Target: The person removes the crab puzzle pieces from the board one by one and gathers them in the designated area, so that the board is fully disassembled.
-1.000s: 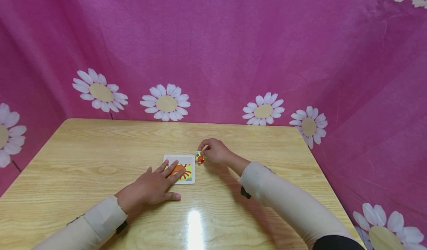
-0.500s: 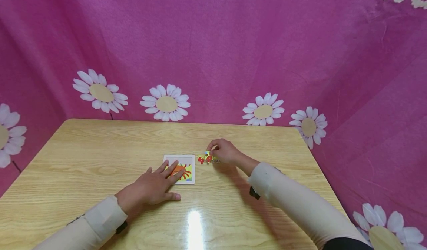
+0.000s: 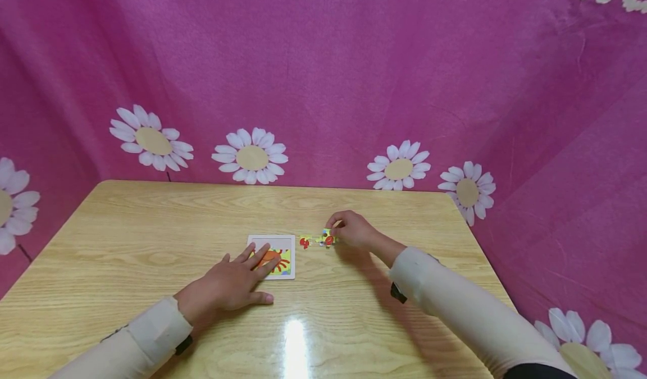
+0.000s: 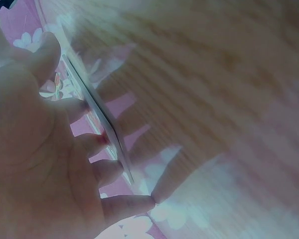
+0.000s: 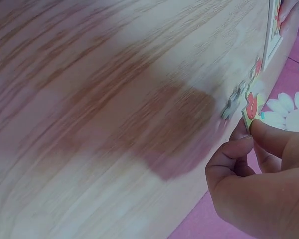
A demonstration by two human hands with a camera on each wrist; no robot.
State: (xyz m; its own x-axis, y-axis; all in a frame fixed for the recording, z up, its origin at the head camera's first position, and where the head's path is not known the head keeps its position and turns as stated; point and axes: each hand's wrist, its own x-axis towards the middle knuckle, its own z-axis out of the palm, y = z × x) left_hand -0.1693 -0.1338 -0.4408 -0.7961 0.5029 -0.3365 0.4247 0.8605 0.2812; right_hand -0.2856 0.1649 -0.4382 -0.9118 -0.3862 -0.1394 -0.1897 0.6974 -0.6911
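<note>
a shallow white-rimmed tray (image 3: 292, 257) lies flat on the wood-grain surface (image 3: 202, 216), with part of a crab picture (image 3: 287, 260) in it: orange and red on yellow, filling the near part of the tray, while the grey base shows along its far part. the left hand (image 3: 232, 283) is spread wide, some of its fingers lying over the left part of the tray and covering some of the picture, its thumb stretched out on the near side of the tray. to the right of the tray, the right hand (image 3: 351, 230) is narrow, pinching a puzzle piece (image 3: 328, 237), yellow with a red shape, between thumb and fingers. between the tray and that piece lie a red and yellow piece (image 3: 304, 242), just beside the tray's right rim, and some other loose pieces (image 3: 319, 241), too small and overlapped to count; whether the pinched piece touches them i cannot tell. a second ago the right hand and its piece are right at the tray's right rim; now they are farther right of it, and the loose pieces, mostly hidden then, show in the gap. the left hand and the tray keep their places, and the crab picture in the tray looks the same.
</note>
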